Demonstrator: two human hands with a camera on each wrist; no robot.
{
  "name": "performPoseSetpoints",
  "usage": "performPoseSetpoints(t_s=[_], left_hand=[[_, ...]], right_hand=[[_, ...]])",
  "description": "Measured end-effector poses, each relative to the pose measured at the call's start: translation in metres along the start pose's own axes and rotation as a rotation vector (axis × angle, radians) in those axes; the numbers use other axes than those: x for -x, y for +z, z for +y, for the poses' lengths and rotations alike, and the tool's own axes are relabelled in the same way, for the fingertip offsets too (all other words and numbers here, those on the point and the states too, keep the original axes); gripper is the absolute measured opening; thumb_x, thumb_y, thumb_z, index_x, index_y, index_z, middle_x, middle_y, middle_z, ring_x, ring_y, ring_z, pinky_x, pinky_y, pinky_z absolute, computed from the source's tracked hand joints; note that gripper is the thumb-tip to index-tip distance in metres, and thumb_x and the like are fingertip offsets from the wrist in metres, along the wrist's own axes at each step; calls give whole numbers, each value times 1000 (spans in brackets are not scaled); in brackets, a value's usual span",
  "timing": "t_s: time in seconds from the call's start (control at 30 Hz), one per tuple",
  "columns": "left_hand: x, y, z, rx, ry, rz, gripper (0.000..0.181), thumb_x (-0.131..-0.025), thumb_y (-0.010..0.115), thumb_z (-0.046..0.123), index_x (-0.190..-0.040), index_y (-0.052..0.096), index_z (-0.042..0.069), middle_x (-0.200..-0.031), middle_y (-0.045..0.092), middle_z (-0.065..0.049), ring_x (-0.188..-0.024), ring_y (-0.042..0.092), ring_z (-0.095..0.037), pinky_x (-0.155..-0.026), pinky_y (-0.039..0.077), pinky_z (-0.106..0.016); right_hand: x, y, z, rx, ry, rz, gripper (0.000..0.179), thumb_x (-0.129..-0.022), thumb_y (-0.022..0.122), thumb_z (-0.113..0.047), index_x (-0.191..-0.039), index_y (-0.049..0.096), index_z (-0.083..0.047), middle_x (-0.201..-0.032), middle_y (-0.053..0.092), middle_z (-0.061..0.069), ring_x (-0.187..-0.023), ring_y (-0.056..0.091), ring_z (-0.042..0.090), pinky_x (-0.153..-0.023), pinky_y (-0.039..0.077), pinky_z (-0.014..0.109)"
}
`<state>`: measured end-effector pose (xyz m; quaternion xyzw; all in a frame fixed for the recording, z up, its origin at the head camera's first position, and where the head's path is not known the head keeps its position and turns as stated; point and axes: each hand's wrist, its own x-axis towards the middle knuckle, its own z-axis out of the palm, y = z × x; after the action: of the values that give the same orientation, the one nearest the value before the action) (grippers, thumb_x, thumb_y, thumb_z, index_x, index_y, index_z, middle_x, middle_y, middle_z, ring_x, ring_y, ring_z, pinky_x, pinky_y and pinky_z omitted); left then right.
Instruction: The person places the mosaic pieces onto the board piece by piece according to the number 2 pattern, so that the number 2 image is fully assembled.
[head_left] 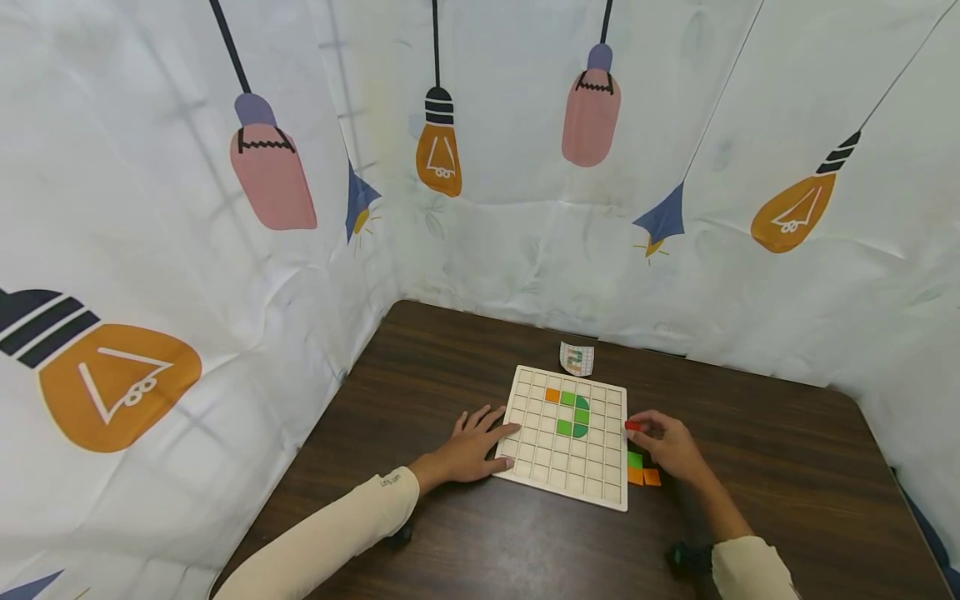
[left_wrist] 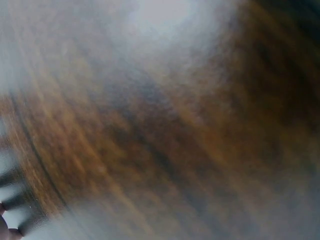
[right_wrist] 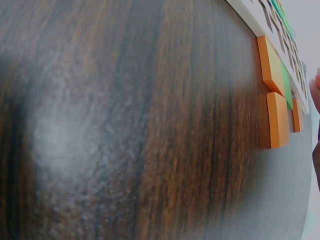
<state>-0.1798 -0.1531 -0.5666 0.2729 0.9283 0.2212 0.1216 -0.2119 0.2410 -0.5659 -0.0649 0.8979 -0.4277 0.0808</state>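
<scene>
A pale wooden grid board lies on the dark table, holding an orange square, several green squares and dark green rounded pieces. With fingers spread, my left hand rests on the board's left edge. My right hand pinches a small red piece at the board's right edge. Beside that edge, under the right hand, lie loose orange tiles and a green tile. The right wrist view shows an orange tile close up; only fingertips show in the left wrist view.
A small printed card with a coloured grid pattern lies beyond the board's far edge. The brown wood-grain table meets white printed sheets at its back and left. Dark bands sit at both wrists.
</scene>
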Motion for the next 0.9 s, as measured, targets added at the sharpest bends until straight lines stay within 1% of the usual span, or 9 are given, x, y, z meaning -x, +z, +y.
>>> performPoseSetpoints(t_s=[0.13, 0.23, 0.4, 0.53, 0.67, 0.77, 0.9], left_hand=[[0, -1, 1, 2, 0, -2, 62, -100, 56, 50, -155, 39, 28, -167, 22, -11, -153, 16, -41, -114, 14, -71], [0, -1, 1, 2, 0, -2, 62, -100, 56, 50, -156, 39, 28, -167, 21, -11, -153, 16, -41, -115, 14, -71], [0, 0, 0, 2, 0, -2, 62, -100, 56, 51, -156, 39, 28, -167, 21, -11, -153, 16, -41, -114, 14, -72], [-1, 1, -2, -3, -1, -2, 63, -100, 56, 51, -156, 39, 28, -167, 21, -11, -153, 16, -41, -114, 15, -72], [-1, 3, -3, -9, -4, -2, 63, -100, 55, 52, -156, 38, 28, -167, 20, -10, -154, 16, -40, -114, 16, -72], [-1, 3, -3, -7, -3, -1, 63, -100, 54, 53, -156, 38, 28, -167, 21, -10, -153, 16, -40, -114, 16, -72], [-2, 2, -3, -11, -1, -4, 63, -101, 53, 54, -156, 37, 29, -167, 20, -10, -154, 16, -40, -114, 16, -72]], right_hand=[[-2, 2, -1, 33, -16, -37, 37, -95, 69, -13, -131, 62, -4, -92, 58, 9, -65, 53, 16, -52, 45, 27], [-3, 4, -1, 62, -28, -65, 38, -97, 67, -13, -134, 61, -4, -94, 61, 9, -61, 53, 16, -52, 45, 28], [-3, 7, -2, 64, -34, -83, 33, -98, 65, -14, -130, 65, -4, -101, 66, 12, -58, 53, 16, -52, 46, 28], [-2, 8, -4, 44, -59, -73, 30, -96, 68, -14, -125, 67, -4, -98, 66, 11, -60, 54, 15, -53, 48, 28], [-1, 9, -6, 35, -107, -70, 33, -95, 70, -17, -125, 66, -3, -100, 67, 10, -76, 59, 17, -60, 50, 28], [-1, 9, -7, 36, -130, -77, 32, -95, 71, -18, -124, 67, -5, -103, 67, 10, -88, 60, 19, -67, 50, 27], [-2, 12, -8, 32, -133, -89, 29, -94, 73, -22, -118, 70, -6, -100, 65, 7, -90, 59, 20, -70, 50, 27]])
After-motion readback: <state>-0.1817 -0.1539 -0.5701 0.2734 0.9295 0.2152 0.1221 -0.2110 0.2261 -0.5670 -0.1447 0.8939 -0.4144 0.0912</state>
